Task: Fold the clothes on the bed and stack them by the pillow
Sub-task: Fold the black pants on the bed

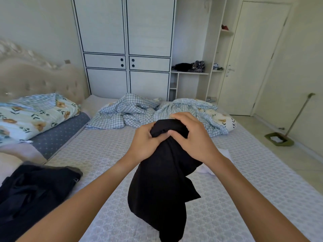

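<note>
Hands meet at the middle of the scene, raised over the bed: the left hand (146, 144) and the right hand (190, 137) both clutch the bunched top of a limp black cloth garment (160, 186), fingers curled tight into the fabric, while the rest of it hangs crumpled down toward the near edge of the pale patterned mattress (97, 151). The step in hand looks like sorting out a single piece before any fold is made. Next, the person probably needs to find two corners or a hem, draw the hands apart and lay the cloth flat on the bare mattress. A heap of dark navy clothes (35, 194) waits at the near left, unfolded. A floral pillow (33, 117) lies at the far left, with nothing stacked beside it. A rumpled blue checked quilt (132, 112) crowds the far side, and a small white cloth (225, 154) lies just right of the hands.
</note>
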